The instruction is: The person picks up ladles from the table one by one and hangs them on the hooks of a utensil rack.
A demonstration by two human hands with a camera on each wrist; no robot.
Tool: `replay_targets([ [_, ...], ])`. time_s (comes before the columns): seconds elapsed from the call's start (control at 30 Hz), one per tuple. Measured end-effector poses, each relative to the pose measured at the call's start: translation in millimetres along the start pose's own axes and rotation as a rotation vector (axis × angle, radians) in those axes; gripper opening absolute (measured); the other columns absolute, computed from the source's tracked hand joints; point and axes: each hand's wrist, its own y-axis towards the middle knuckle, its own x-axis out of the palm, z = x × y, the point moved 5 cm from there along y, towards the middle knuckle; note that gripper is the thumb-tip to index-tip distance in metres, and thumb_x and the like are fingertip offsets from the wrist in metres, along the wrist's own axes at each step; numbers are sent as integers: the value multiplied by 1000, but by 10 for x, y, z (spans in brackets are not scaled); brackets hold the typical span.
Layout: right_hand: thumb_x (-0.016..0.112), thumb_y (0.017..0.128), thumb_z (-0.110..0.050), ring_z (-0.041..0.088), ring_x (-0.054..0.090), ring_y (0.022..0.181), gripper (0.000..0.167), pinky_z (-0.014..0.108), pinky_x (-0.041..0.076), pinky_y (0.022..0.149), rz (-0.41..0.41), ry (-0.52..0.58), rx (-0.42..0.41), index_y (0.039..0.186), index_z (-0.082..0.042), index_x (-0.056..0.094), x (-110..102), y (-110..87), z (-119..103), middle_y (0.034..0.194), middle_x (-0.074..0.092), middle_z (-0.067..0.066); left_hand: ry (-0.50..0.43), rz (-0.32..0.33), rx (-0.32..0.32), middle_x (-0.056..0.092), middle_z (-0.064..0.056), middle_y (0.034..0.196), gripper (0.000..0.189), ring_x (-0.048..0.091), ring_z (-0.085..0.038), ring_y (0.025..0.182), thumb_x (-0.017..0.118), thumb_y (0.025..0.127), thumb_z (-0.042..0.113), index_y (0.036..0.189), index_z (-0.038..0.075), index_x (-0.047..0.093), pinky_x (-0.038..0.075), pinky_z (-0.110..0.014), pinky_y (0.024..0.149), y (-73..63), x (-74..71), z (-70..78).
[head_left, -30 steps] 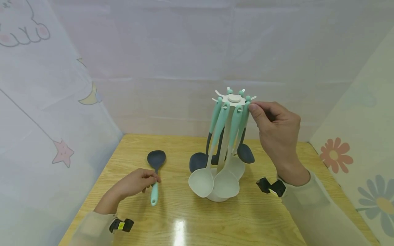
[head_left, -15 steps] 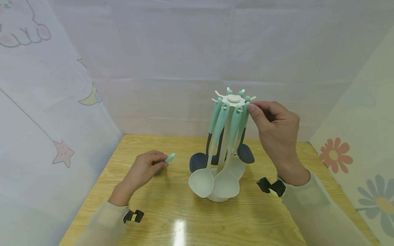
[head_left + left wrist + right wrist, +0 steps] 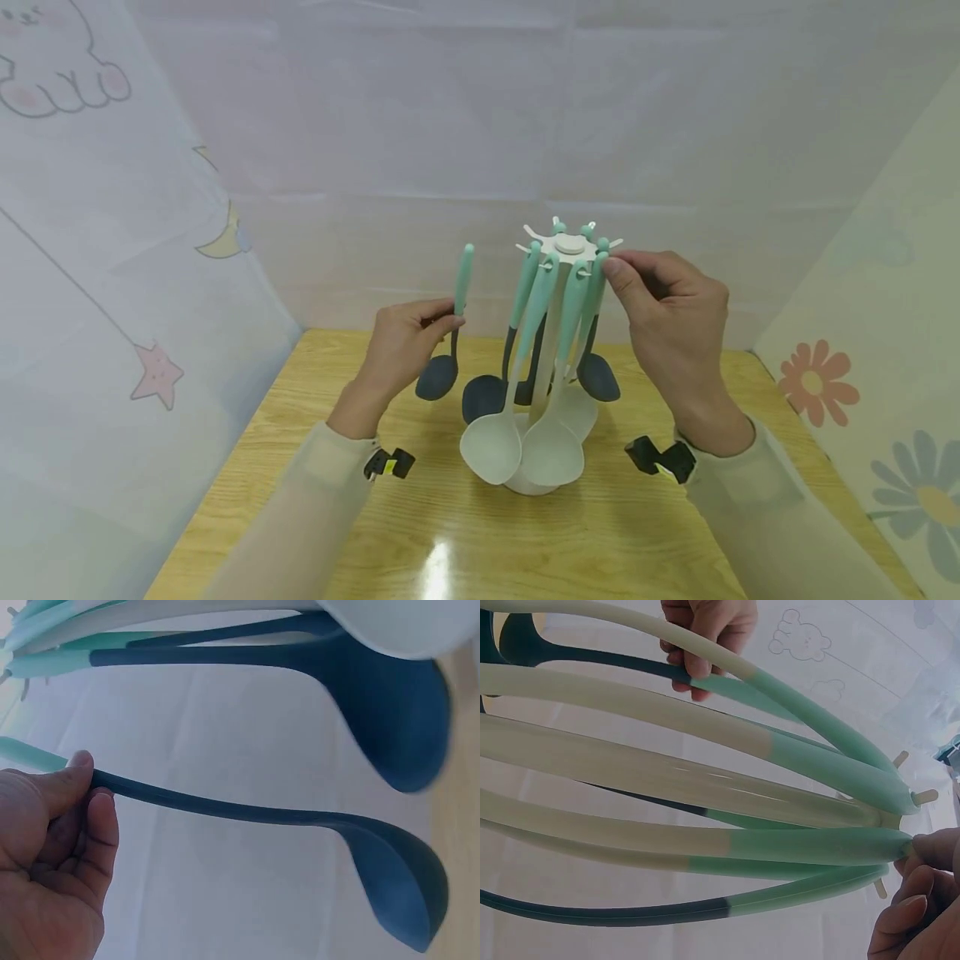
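My left hand [image 3: 401, 346] pinches a dark blue ladle [image 3: 240, 814] where its mint handle meets the dark stem. The ladle hangs upright above the table, bowl [image 3: 437, 377] down, left of a white utensil rack [image 3: 570, 245]. Mint-handled utensils hang from the rack's hooks, among them two with pale bowls at the front, one pale ladle [image 3: 491, 447] and a dark one [image 3: 483, 397] behind it. My right hand [image 3: 671, 308] pinches the top end of a hanging utensil's mint handle [image 3: 817, 846] at the rack's right side.
The rack's round base stands on the wooden table [image 3: 300, 500], mostly hidden by the bowls. A pale cloth wall [image 3: 375, 167] rises behind the table, with printed cloth at both sides. Another dark utensil [image 3: 599, 377] hangs on the rack's right.
My left hand has picked the ladle up off the table, turned it handle-up and carried it rightward toward the rack. The right hand has stayed at the handle top.
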Motion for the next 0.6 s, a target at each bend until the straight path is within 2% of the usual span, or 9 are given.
replay_targets([
  [0.17, 78, 96, -7, 4, 56, 63, 11, 15, 44, 59, 2, 3, -5, 100, 3, 82, 1, 7, 2, 87, 74, -21, -17, -43, -26, 80, -9, 115, 32, 77, -23, 93, 71, 103, 21, 132, 8, 75, 64, -38, 81, 243, 80, 200],
  [0.3, 79, 95, -5, 4, 55, 62, 10, 15, 44, 59, 4, 8, -15, 99, 3, 82, 2, 6, 4, 86, 73, -20, -6, -82, -30, 79, -9, 118, 31, 77, -24, 95, 70, 104, 22, 132, 10, 75, 63, -39, 84, 371, 149, 311],
  [0.43, 79, 95, -5, 3, 54, 62, 10, 15, 43, 59, 4, 9, -21, 99, 4, 82, 3, 4, 4, 86, 73, -20, -6, -106, -34, 79, -9, 119, 30, 77, -25, 96, 69, 104, 21, 132, 10, 75, 63, -38, 87, 443, 209, 354],
  [0.6, 79, 95, -4, 3, 55, 62, 9, 14, 43, 59, 3, 13, -25, 99, 4, 82, 1, 4, 2, 86, 73, -20, -33, -126, -65, 79, -9, 119, 30, 77, -24, 96, 69, 104, 20, 131, 9, 75, 63, -37, 85, 466, 267, 353],
])
